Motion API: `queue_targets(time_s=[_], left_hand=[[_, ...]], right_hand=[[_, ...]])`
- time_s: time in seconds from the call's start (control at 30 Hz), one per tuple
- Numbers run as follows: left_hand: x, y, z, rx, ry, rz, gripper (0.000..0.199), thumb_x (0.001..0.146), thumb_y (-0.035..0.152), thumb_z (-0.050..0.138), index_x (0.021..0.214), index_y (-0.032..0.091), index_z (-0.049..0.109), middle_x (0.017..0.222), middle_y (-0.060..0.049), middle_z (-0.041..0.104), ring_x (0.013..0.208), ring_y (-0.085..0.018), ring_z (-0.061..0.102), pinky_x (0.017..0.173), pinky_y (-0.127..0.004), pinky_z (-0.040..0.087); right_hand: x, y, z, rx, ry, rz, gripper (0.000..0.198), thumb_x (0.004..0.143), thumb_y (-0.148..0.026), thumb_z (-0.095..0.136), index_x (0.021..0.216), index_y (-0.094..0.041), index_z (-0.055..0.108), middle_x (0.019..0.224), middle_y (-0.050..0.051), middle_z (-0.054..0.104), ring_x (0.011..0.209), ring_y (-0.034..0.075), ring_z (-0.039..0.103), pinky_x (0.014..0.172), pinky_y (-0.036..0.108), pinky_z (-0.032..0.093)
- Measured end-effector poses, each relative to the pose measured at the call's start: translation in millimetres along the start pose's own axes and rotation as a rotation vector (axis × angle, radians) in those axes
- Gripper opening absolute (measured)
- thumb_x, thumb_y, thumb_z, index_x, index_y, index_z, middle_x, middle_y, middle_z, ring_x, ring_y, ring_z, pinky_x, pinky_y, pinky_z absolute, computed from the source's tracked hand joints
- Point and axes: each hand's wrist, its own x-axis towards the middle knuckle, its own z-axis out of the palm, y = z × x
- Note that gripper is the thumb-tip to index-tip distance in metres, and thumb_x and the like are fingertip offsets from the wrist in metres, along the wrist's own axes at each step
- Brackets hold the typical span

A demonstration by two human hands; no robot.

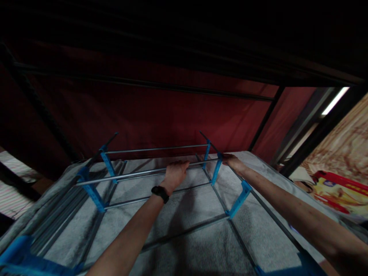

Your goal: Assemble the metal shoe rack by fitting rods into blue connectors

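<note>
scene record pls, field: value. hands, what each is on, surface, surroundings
left hand: curled over a metal rod of the rack, watch on the wrist
right hand: at the far right corner connector, grip hidden
rack: metal rods joined by blue plastic connectors, lying flat
surface: grey fleece blanket
behind: dark red fabric panel on a black frame
right edge: red and yellow printed item

Metal rack [149, 173] on grey blanket [198, 245]

Dim room, red curtain [149, 111], grey blanket [184, 237].
</note>
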Motion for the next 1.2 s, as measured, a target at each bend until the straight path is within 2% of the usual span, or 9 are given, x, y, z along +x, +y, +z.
queue_targets(time_s=[0.37,0.63,0.83,0.93,1.07,1.2], left_hand=[[7,0,-3,-0.133,-0.076,-0.078,0.034,0.096,0.023,0.042,0.117,0.025,0.069,0.107,-0.011,0.075,0.096,-0.025,0.070,0.081,-0.033,0.048],[8,-2,0,-0.078,-0.092,-0.061,0.035,0.098,0.026,0.037,0.114,0.026,0.069,0.100,-0.009,0.076,0.092,-0.025,0.070,0.075,-0.034,0.047],[5,-2,-2,-0.017,-0.068,0.003,0.036,0.098,0.023,0.036,0.118,0.023,0.065,0.100,-0.011,0.074,0.090,-0.026,0.070,0.074,-0.034,0.048],[2,-1,-4,-0.002,-0.068,0.015,0.036,0.098,0.023,0.036,0.121,0.022,0.064,0.101,-0.012,0.073,0.090,-0.026,0.069,0.077,-0.036,0.049],[-1,-3,-3,-0.030,-0.049,0.023,0.038,0.100,0.032,0.039,0.131,0.022,0.059,0.113,-0.013,0.071,0.098,-0.026,0.068,0.084,-0.038,0.050],[-3,-8,0,0.000,-0.019,0.034,0.045,0.096,0.018,0.042,0.139,0.024,0.053,0.122,-0.011,0.068,0.105,-0.024,0.067,0.091,-0.038,0.048]], right_hand=[[0,0,0,-0.052,0.007,-0.019,0.048,0.067,-0.017,0.056,0.112,-0.014,0.071,0.103,0.007,0.075,0.095,0.020,0.066,0.084,0.029,0.053],[5,1,-2,-0.160,0.022,-0.033,0.036,0.068,-0.016,0.058,0.100,-0.016,0.074,0.103,0.009,0.075,0.094,0.022,0.067,0.083,0.030,0.054],[-1,-6,-2,-0.249,0.016,-0.068,0.038,0.070,-0.017,0.057,0.105,-0.016,0.073,0.092,0.006,0.075,0.089,0.021,0.066,0.082,0.030,0.054],[-4,-11,-2,-0.317,0.003,-0.087,0.037,0.073,-0.019,0.056,0.106,-0.016,0.072,0.094,0.008,0.075,0.091,0.022,0.066,0.083,0.031,0.053],[-5,-15,-1,-0.407,0.001,-0.087,0.032,0.076,-0.019,0.056,0.103,-0.018,0.072,0.102,0.011,0.075,0.097,0.024,0.066,0.087,0.033,0.052],[-7,-19,-1,-0.438,0.002,-0.080,0.030,0.081,-0.021,0.051,0.103,-0.019,0.072,0.104,0.012,0.074,0.097,0.025,0.067,0.087,0.035,0.053]])
